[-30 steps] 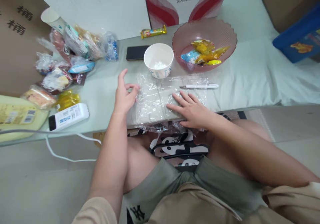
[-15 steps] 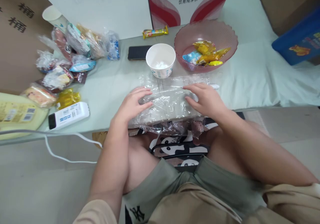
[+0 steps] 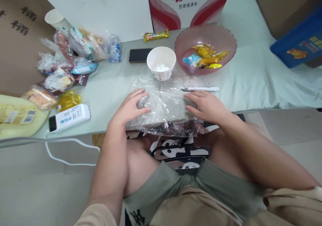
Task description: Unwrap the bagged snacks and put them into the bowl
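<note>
A crinkled clear plastic sheet (image 3: pixel 164 106) lies on the table before me, its near edge hanging over the front. My left hand (image 3: pixel 132 106) rests on its left part, fingers apart. On the right side my right hand (image 3: pixel 207 107) lies with fingers spread, gripping nothing. Just beyond those right fingers is a slim white craft knife (image 3: pixel 203 89) with its blade pointing left. A white paper cup (image 3: pixel 161 64) stands upright behind the sheet, with something pale and clear at its bottom. Right of the cup, a pink ribbed bowl (image 3: pixel 221 39) holds several yellow and blue packets.
Behind the cup lie a dark phone (image 3: pixel 139 55) and a yellow snack stick (image 3: pixel 156 35). Wrapped snacks (image 3: pixel 59 80) pile up at left, near a white device (image 3: pixel 69 118) with a cable and a pale yellow jug (image 3: pixel 20 115). A red-and-white carton (image 3: pixel 190 7) stands at the back.
My right hand has shifted slightly towards me, uncovering more of the craft knife. My left hand has moved a little left and nearer. Both stay open over the plastic sheet.
</note>
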The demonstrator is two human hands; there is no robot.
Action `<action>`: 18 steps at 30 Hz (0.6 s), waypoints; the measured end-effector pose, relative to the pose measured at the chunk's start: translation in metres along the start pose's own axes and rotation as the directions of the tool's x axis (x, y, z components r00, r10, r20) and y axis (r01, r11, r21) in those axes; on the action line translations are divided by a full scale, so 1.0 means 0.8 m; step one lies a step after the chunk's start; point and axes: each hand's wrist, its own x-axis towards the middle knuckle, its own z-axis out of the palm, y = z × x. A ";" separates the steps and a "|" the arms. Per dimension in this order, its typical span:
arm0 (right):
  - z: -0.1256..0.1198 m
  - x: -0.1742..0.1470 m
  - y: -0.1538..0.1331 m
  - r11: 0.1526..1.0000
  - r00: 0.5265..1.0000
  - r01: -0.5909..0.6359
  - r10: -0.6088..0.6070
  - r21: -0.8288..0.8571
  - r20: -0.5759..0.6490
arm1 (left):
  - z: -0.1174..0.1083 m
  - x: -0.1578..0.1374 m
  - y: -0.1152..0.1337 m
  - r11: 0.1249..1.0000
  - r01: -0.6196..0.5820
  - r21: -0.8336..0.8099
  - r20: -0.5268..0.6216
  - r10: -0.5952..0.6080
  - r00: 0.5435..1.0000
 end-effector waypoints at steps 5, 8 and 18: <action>0.002 0.006 0.011 1.000 1.000 -0.015 0.015 -0.016 -0.011 | -0.003 0.000 -0.009 0.997 -0.017 -0.069 -0.057 0.013 0.998; 0.006 0.009 0.014 1.000 1.000 -0.003 0.004 0.005 -0.026 | -0.001 0.001 -0.010 0.997 -0.020 -0.068 -0.008 0.019 1.000; -0.026 0.000 0.001 0.769 0.983 0.008 0.111 0.639 -0.146 | -0.014 -0.014 0.027 0.711 -0.059 -0.700 -0.216 -0.133 0.967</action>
